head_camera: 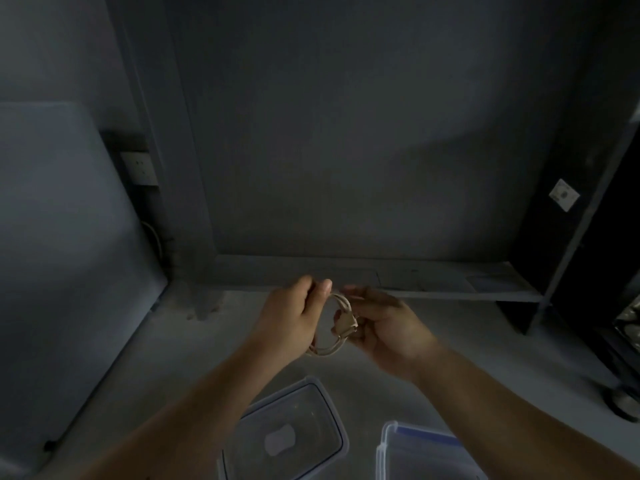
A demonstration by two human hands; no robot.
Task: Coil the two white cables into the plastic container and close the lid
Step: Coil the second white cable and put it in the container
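Left hand (pixel 294 313) curled round the 9 o'clock side of a coiled white cable (pixel 325 351), thumb and fingertips up at its 12 o'clock. Right hand (pixel 391 327) at 3 o'clock of the coil, pinching the bundled plug end. Coil held in the air between both hands. At 6 o'clock from the hands, lying flat: clear plastic piece (pixel 311 382) with a pale shape inside, and just beside it at 3 o'clock, blue-edged clear piece (pixel 415 441). Cannot tell which is container, which lid.
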